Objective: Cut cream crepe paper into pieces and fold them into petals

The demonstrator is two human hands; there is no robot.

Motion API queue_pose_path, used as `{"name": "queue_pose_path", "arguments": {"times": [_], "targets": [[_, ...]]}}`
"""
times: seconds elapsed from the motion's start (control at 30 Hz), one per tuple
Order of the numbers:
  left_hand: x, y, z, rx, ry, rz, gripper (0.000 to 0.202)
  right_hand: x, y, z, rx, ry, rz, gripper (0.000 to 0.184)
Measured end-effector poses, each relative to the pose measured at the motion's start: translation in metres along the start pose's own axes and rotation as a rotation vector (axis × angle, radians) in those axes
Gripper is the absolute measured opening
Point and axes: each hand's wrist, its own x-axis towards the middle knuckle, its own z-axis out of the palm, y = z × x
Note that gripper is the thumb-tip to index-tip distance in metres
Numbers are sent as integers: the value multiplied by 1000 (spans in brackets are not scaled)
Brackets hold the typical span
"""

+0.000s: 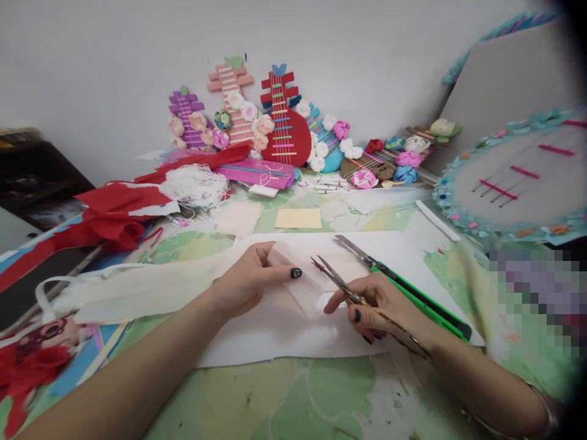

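Observation:
My left hand [247, 278] pinches a thin, pale pinkish sheet [300, 278], thumb on top and the other fingers beneath. My right hand [373, 305] is closed round a pair of scissors [342, 282]. The scissor blades are slightly apart and point up and left, close to the sheet's right side. Both hands are over a white board [257, 336]. A green utility knife [413, 293] lies on the board just beyond my right hand, its blade extended. A small pale yellow card [298, 218] lies behind the board.
Several lute-shaped crafts with paper flowers, one of them red [287, 137], lean on the wall. Red fabric [119, 208], white string [197, 185] and cream cloth [151, 287] lie to the left. A round, blue-edged craft [523, 177] stands at the right.

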Motion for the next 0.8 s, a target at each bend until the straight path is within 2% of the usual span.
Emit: {"name": "queue_pose_path", "arguments": {"times": [0.2,0.37,0.8], "targets": [[0,2,-1,-12,5,18,17,0,2,-1,-12,-27,49,48],[1,2,-1,-9,45,19,21,0,2,-1,-19,-14,37,45],[2,1,-4,-47,1,29,11,0,0,-1,-46,19,65,40]]}}
